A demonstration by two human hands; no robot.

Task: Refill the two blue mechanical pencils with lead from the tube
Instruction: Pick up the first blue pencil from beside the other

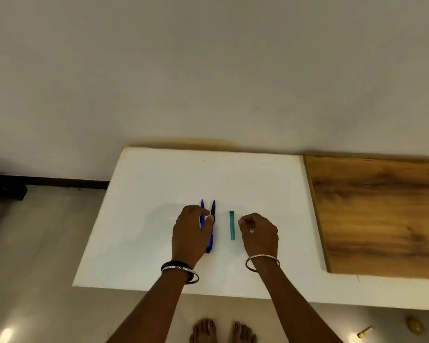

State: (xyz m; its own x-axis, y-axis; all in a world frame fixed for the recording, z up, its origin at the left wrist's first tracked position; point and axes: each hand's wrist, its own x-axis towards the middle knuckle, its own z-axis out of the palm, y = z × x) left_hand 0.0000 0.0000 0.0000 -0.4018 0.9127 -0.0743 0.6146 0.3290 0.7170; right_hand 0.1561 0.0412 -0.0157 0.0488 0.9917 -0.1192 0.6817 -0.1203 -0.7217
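1. The white worktop (159,181) carries everything; its far edge meets a pale wall.
2. A wooden board (382,214) lies flat along the worktop's right side, from the far edge to close by the near edge.
3. The left hand (190,231) is over the two pencils, fingers bent down across them and thumb against the right one. I cannot tell whether it is actually grasping either.
4. The right hand (259,233) is clenched with fingers tucked in, holding nothing visible, just beside the tube on the side toward the board.
5. The left blue pencil (202,203) lies mid-worktop, nearer the near edge, tip toward the far edge, mostly hidden under the left hand.
6. The right blue pencil (211,240), with a black grip, lies just beside it and parallel.
7. The green lead tube (232,225) lies flat between the hands, parallel to the pencils and apart from them.
8. A bangle (262,258) circles each wrist.
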